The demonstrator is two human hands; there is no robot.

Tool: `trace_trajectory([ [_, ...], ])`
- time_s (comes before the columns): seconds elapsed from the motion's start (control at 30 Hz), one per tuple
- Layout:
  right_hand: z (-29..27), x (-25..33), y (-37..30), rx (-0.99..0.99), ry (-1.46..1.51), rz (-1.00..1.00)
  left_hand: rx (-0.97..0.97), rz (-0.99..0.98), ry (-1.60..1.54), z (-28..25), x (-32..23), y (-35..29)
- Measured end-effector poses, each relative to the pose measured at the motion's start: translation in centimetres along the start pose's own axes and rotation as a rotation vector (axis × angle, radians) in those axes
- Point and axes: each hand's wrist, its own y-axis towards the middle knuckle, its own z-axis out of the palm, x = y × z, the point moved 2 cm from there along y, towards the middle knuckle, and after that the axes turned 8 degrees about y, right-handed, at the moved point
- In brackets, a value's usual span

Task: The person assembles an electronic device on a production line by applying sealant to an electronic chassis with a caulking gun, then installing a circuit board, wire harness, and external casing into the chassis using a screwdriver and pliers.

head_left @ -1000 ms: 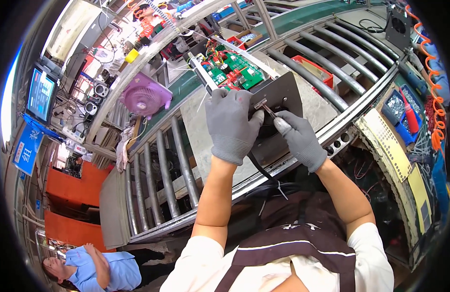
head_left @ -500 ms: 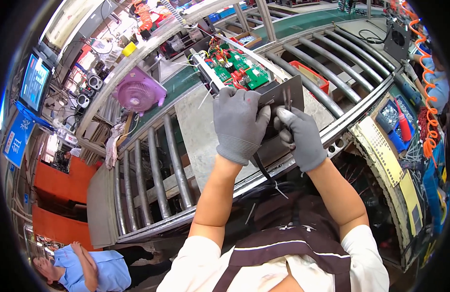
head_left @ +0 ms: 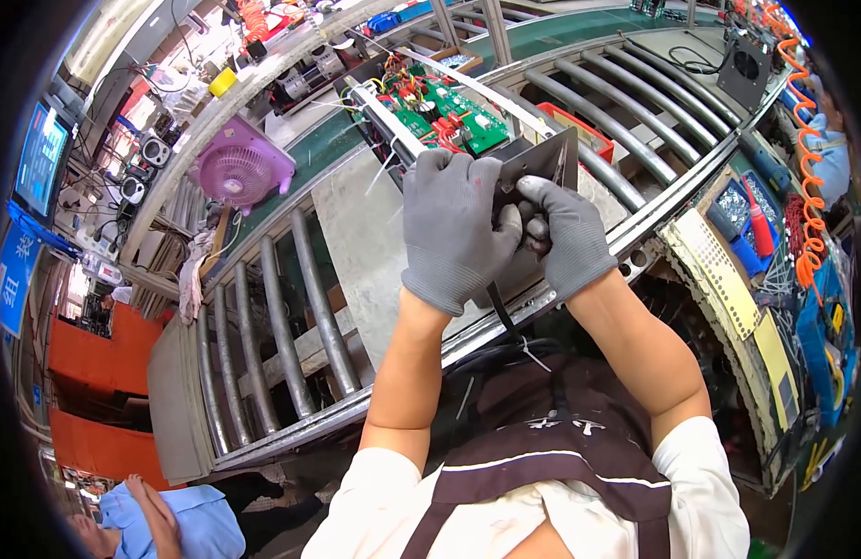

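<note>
**Both gloved hands on the dark panel at the roller line**

Rollers of grey metal run across the middle of the frame, forming a conveyor (head_left: 291,307) with a pale board laid over it as a counter (head_left: 365,242). At centre frame, both hands in grey knit gloves close on a dark metal panel (head_left: 542,163) held upright at the near edge of the line. The left hand (head_left: 454,228) wraps its fingers over the panel's left side, clamped on it. The right hand (head_left: 565,233) is curled tight against the panel's lower right, fingers pinched together; what sits between them is hidden, so I cannot tell whether it is a fastener or part of the black cable (head_left: 500,312) that hangs from below the panel toward the apron.

Just behind the panel, toward upper centre, lies an open chassis with a green circuit board (head_left: 444,102) and red and white wires. A pink fan (head_left: 239,168) stands at upper left, an orange coiled hose (head_left: 807,140) hangs at the right edge, and another person in blue (head_left: 169,522) shows at lower left.

To do this well, I judge the left hand should steady the panel square while the right works with small, controlled finger moves, keeping the cable slack and clear of the panel's edge and the wiring behind.
</note>
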Motion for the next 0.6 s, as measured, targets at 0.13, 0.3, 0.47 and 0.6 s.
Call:
trace_trajectory([
  [0.13,0.6,-0.3,-0.4,-0.052,-0.02,-0.058,-0.034,0.018,0.031,0.1,0.3,0.0],
  [0.3,-0.3,-0.7,-0.1,0.007,0.065,-0.094,-0.073,0.029,0.004,0.6,0.3,0.0],
  [0.47,-0.8,-1.1,0.2,0.067,0.029,-0.151,-0.055,0.013,0.032,0.6,0.2,-0.1],
  [0.6,-1.2,-1.1,0.5,0.093,0.04,-0.14,-0.052,0.015,0.052,0.6,0.1,-0.1],
])
